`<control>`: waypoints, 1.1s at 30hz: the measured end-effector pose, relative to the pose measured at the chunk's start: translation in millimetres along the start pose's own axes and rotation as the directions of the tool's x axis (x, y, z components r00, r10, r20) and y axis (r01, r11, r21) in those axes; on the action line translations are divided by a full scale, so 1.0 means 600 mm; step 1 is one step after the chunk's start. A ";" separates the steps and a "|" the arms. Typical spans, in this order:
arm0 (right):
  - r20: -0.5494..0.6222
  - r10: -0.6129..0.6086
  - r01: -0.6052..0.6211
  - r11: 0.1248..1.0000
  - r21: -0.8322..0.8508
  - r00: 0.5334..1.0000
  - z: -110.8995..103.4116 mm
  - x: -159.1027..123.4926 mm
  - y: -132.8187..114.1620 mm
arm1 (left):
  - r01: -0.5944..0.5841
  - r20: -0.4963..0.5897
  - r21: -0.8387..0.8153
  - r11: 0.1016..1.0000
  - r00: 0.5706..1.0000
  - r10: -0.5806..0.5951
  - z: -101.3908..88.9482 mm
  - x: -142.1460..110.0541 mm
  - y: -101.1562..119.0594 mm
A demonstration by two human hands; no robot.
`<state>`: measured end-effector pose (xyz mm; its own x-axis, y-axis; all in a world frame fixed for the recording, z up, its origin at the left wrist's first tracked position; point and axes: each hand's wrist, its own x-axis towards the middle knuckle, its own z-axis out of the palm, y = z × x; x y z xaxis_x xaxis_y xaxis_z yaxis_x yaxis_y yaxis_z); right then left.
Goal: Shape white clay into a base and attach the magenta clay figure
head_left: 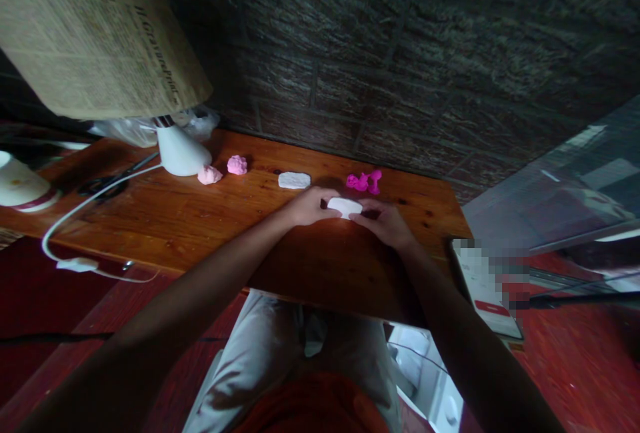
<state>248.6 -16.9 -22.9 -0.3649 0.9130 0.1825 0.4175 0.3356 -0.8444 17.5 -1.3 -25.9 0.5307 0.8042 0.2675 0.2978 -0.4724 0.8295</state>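
Note:
Between my two hands is a flat white piece of modelling clay (345,207) with rounded ends, just above or on the wooden table (210,233). My left hand (314,206) pinches its left end between thumb and fingers. At the right end, my right hand (384,220) grips it the same way. Behind my left hand lies another flat white clay slab (294,181), with a rougher surface. Bright magenta clay pieces (364,181) sit behind my right hand. Two pink clay lumps, a paler one (209,175) and a deeper pink one (237,165), rest further left.
A lamp with a white base (181,151) and a newsprint shade (110,39) stands at the left; its white cord (65,223) hangs over the front edge. Scissors (107,183) and a paper cup (23,183) are nearby. A tablet-like device (483,293) lies at the right edge. A brick-patterned wall (350,53) closes the back.

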 end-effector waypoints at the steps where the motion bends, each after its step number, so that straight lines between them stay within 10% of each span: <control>1: 0.002 -0.002 0.002 1.000 -0.013 1.000 0.001 0.000 -0.001 | 0.000 0.004 0.016 1.000 1.000 0.000 -0.001 0.001 0.000; 33: 0.054 -0.025 0.033 0.989 -0.147 0.998 0.021 0.009 -0.009 | 0.005 -0.041 -0.119 0.993 0.999 -0.010 -0.008 -0.005 -0.020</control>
<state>233.9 -16.6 -24.0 -0.4196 0.8905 0.1760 0.5235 0.3958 -0.7545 8.7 3.3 -34.3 0.4946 0.8231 0.2791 0.2037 -0.4220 0.8834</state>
